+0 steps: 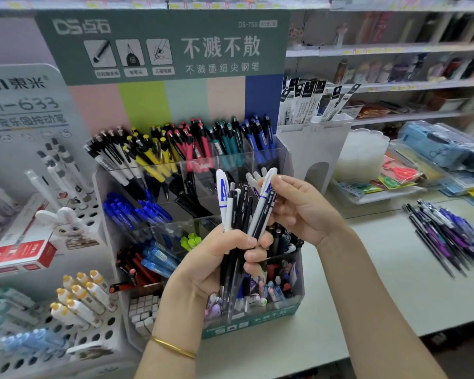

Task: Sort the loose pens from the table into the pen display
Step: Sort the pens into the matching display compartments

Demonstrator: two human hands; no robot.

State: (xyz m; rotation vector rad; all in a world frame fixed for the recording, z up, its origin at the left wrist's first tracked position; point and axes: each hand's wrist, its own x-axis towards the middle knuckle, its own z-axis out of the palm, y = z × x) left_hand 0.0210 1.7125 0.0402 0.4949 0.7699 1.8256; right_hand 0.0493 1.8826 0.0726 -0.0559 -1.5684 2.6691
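Note:
My left hand (216, 258) grips a bundle of pens (240, 212), black, white and blue, held upright in front of the pen display (290, 296). My right hand (298, 206) pinches a white and blue pen (266, 192) at the top of that bundle. The display is a tiered clear stand with compartments of black, yellow, red, teal and blue pens. A pile of loose pens (446, 233) lies on the table (381, 269) at the right, apart from both hands.
A second white stand (52, 269) with capped pens and a red box stands at the left. Refill packs in a white holder (315, 138), plastic trays and packaged stationery sit behind on the right. Shelves run along the back.

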